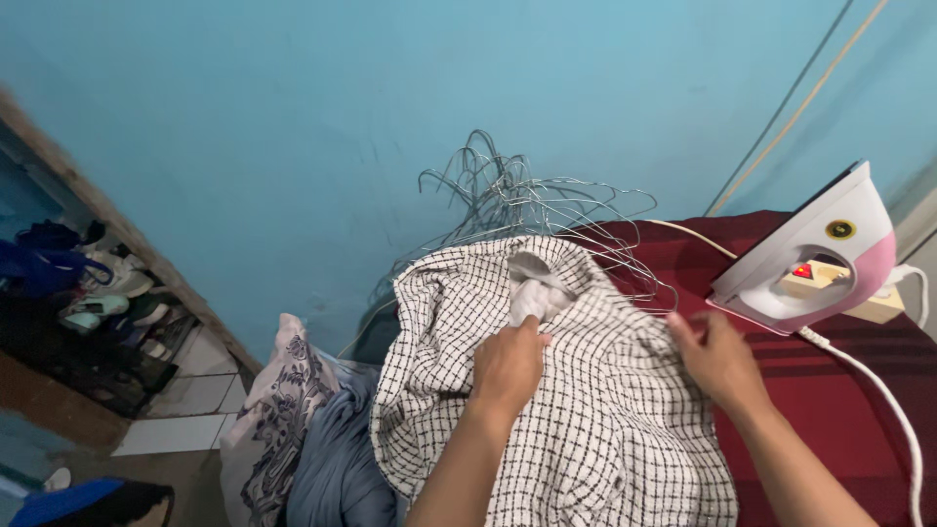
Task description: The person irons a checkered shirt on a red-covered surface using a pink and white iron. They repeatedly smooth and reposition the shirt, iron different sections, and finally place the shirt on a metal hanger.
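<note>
A white garment with a black grid check (586,420) lies spread over a dark red striped ironing surface (839,410). My left hand (508,366) pinches the pale lining at the garment's neck opening (537,293). My right hand (717,356) rests flat on the fabric at its right edge, fingers pointing toward a pink and white iron (820,259) that stands upright just beyond it. The iron's small red light is on.
A tangle of wire hangers (527,200) leans against the blue wall behind the garment. The iron's white cord (878,390) runs down the right side. Patterned and blue clothes (312,429) are piled at left. Shoes (98,293) fill a rack beyond a doorway.
</note>
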